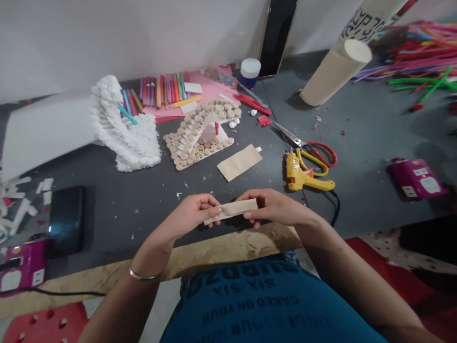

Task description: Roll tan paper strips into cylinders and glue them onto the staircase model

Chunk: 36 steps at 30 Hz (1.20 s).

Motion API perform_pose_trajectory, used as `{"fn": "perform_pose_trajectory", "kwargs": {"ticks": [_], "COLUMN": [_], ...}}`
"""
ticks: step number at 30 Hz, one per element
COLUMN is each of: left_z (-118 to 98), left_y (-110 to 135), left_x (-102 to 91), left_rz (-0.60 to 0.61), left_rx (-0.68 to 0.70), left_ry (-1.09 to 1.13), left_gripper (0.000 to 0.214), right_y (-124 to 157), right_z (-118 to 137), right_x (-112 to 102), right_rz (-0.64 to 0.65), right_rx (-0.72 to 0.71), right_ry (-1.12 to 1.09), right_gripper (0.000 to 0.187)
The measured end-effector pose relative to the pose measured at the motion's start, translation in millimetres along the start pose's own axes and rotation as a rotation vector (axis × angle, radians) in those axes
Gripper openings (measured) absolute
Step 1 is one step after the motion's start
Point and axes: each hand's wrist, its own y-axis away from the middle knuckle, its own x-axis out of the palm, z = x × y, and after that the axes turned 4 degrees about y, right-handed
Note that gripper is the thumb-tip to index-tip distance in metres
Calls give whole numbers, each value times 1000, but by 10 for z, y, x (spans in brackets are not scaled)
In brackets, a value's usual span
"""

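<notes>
Between my two hands, near the table's front edge, is a narrow folded strip of beige fabric [233, 208]. My left hand [194, 214] pinches its left end, thumb on top. At the right end, my right hand [271, 207] grips it between thumb and fingers. A flat beige fabric piece [240, 163] with zigzag-cut ends lies just beyond my hands. Behind it stands a small arched craft piece [203, 133] covered in beige rolled coils, with a white inner surface. A yellow glue gun [303, 176] lies to the right of my right hand, against scissors [307, 145] with red and yellow handles.
A white, fluffy curved craft piece [124, 128] stands at the left. Colored markers [164, 90] lie on pink paper behind. A beige roll [335, 71], a propped phone [278, 35] and pipe cleaners [424, 57] are farther back. A dark phone [66, 219] and purple boxes [416, 178] flank the workspace.
</notes>
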Motion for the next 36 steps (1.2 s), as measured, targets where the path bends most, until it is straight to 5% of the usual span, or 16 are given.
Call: {"fn": "perform_pose_trajectory", "kwargs": {"ticks": [10, 21, 36], "left_z": [-106, -86, -158], "left_y": [5, -44, -73], "left_x": [174, 326, 439], "left_rz": [146, -6, -193], "left_rx": [40, 31, 35], "left_ry": [-63, -138, -131], "left_gripper": [39, 36, 30], "right_y": [-8, 1, -31], "right_z": [14, 108, 40], "right_x": [63, 122, 71], "right_rz": [-76, -147, -296], "right_rx": [-21, -22, -63], "right_ry": [77, 143, 38], "right_gripper": [18, 6, 23]}}
